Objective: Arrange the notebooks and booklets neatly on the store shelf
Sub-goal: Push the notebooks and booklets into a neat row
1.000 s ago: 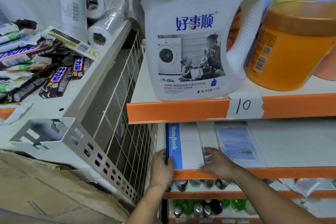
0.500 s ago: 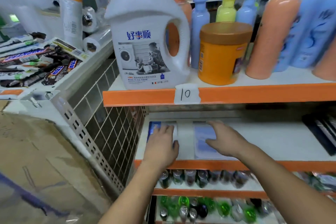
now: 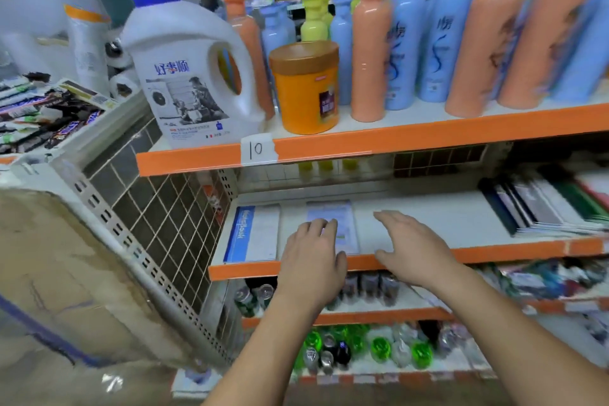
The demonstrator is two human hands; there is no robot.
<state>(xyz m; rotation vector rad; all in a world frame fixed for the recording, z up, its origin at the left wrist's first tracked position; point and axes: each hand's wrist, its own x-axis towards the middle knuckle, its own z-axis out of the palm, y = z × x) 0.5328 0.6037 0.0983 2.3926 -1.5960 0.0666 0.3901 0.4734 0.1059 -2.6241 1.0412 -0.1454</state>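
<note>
A white notebook with a blue spine (image 3: 253, 234) lies flat at the left end of the middle shelf (image 3: 428, 255). Beside it on the right lies a pale blue booklet (image 3: 342, 224). My left hand (image 3: 313, 257) hovers with fingers spread over the booklet's near left corner and holds nothing. My right hand (image 3: 415, 247) is open, palm down, over the bare shelf just right of the booklet. A fanned pile of dark and light notebooks (image 3: 547, 204) sits at the right end of the same shelf.
The upper shelf carries a white detergent jug (image 3: 188, 76), an orange jar (image 3: 306, 89) and several tall bottles (image 3: 428, 43). A wire mesh panel (image 3: 158, 224) closes the shelf's left side. Cans and green bottles (image 3: 362, 343) fill the lower shelves. Candy bars (image 3: 43, 112) lie far left.
The camera has pulled back and tilted up. Both hands have left the blue-spined notebook and shifted right; the left now sits over the booklet, the right over bare shelf.
</note>
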